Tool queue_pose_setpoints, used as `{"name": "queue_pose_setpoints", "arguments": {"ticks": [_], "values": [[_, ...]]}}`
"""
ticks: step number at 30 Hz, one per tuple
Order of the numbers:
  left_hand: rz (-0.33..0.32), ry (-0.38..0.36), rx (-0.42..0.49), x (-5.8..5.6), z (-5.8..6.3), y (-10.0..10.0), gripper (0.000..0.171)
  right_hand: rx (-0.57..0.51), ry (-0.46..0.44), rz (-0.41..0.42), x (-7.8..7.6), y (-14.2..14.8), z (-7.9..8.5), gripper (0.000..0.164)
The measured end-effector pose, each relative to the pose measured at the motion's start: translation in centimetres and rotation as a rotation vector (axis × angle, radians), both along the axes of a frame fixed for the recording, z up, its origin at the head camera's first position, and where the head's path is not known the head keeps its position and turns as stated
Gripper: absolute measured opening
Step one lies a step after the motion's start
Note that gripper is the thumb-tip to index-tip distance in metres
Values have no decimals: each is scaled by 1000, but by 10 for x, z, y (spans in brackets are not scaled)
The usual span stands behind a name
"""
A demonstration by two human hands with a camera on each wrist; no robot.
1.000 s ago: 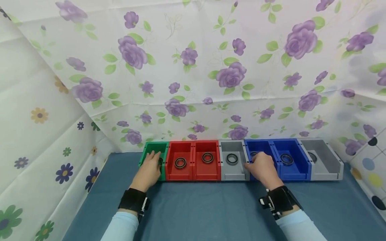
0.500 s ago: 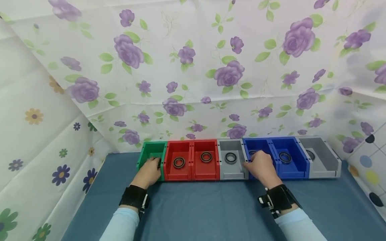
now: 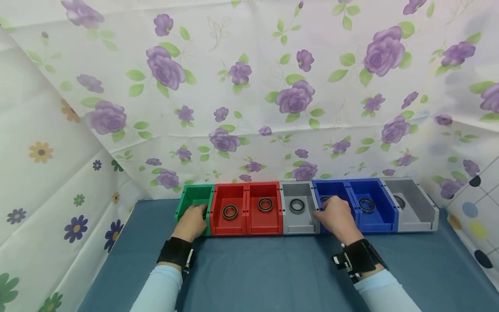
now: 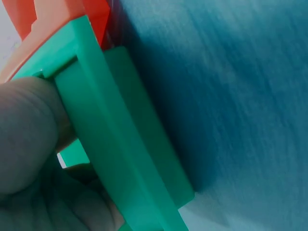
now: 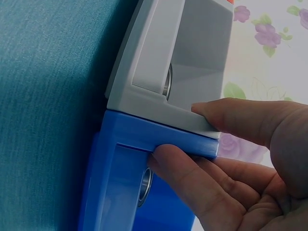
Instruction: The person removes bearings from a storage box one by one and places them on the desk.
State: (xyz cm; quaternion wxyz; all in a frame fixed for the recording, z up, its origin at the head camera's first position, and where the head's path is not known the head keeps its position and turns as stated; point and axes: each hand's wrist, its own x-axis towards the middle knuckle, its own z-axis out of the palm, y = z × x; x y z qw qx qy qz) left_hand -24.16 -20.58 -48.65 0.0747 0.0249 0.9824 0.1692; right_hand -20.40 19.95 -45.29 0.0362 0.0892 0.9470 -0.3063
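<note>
My left hand reaches into the green bin at the row's left end. In the left wrist view its thumb dips behind the front lip of the green bin; its fingertips are hidden, and whether they pinch anything is unclear. My right hand pinches the adjoining side walls of a grey bin and a blue bin, thumb on the grey side, fingers on the blue. A ball bearing lies in that grey bin. Another bearing lies in the blue one, partly covered.
Between the hands stand two red bins, each with a bearing. Farther right are a second blue bin with a bearing and a grey end bin with one. A blue cloth covers the table; flowered sheeting hangs behind.
My left hand's fingers have gone from spread over the green bin to bent down inside it. My right hand stays at the same bin walls. The head view shifts slightly.
</note>
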Motion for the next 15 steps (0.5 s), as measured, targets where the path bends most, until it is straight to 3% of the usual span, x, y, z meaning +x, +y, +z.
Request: {"name": "queue_pose_setpoints", "arguments": {"ticks": [9, 15], "values": [[25, 26, 5, 1, 2, 4, 48, -2, 0, -12, 2, -1, 2, 44], [48, 48, -59, 2, 3, 6, 44, -3, 5, -7, 3, -1, 3, 44]]}}
